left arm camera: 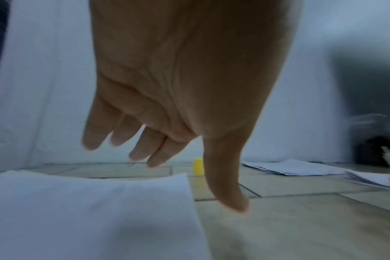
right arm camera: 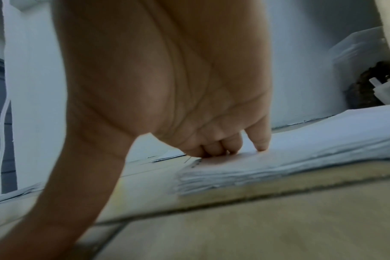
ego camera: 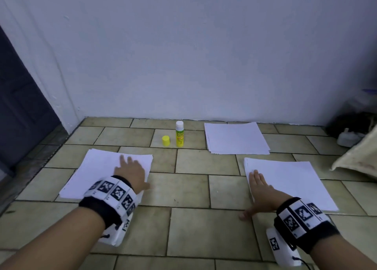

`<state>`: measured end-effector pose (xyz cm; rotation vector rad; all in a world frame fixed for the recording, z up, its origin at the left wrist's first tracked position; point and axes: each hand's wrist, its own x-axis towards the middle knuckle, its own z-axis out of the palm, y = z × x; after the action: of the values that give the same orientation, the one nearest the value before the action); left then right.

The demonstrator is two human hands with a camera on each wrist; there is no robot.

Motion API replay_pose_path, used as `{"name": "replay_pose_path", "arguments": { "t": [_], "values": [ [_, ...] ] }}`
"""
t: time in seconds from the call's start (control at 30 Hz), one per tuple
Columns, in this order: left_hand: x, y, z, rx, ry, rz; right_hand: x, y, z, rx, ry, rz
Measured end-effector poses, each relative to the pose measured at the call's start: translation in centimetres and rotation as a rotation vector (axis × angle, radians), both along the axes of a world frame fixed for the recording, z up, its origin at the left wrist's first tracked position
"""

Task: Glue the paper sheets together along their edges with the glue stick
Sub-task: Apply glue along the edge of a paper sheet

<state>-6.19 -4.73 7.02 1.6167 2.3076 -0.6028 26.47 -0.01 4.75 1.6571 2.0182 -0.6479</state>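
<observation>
Three stacks of white paper lie on the tiled floor: a left stack (ego camera: pixel 98 167), a right stack (ego camera: pixel 295 184) and a far stack (ego camera: pixel 234 138) by the wall. An uncapped yellow glue stick (ego camera: pixel 179 134) stands upright between them, its yellow cap (ego camera: pixel 166 141) beside it on the left. My left hand (ego camera: pixel 130 170) hovers open just above the left stack (left arm camera: pixel 89 211), fingers straight, thumb off the right edge. My right hand (ego camera: pixel 260 190) rests on the left edge of the right stack (right arm camera: pixel 301 154), fingertips (right arm camera: pixel 262 146) touching the top sheet, thumb out on the tile.
A white wall runs along the far edge of the floor. A dark door (ego camera: pixel 18 106) stands at the left. At the right are a beige cloth (ego camera: pixel 359 159), a white plug (ego camera: pixel 348 137) and dark clutter in the corner. Bare tiles lie between the stacks.
</observation>
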Motion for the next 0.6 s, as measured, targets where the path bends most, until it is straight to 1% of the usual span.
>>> {"name": "replay_pose_path", "arguments": {
  "t": [0.1, 0.2, 0.33, 0.4, 0.5, 0.6],
  "values": [
    [-3.2, -0.7, -0.3, -0.066, 0.009, -0.037, -0.1, -0.1, 0.0, 0.014, -0.004, -0.005],
    [-4.5, -1.5, -0.9, -0.029, -0.009, -0.038, -0.1, -0.1, 0.0, 0.015, -0.002, -0.004],
    [-5.0, -2.0, -0.9, 0.018, -0.009, -0.021, 0.0, 0.0, 0.1, 0.015, -0.012, 0.013],
    [-5.2, -1.9, -0.6, 0.018, -0.002, -0.018, 0.0, -0.1, 0.2, 0.020, -0.007, 0.033],
    [-4.6, -1.3, 0.4, 0.026, 0.037, -0.060, 0.4, 0.0, 0.4, 0.047, 0.041, 0.055],
    [-1.8, -1.1, 2.3, 0.120, 0.007, -0.092, 0.9, 0.5, 0.3, 0.105, 0.090, 0.029]
  ]
}}
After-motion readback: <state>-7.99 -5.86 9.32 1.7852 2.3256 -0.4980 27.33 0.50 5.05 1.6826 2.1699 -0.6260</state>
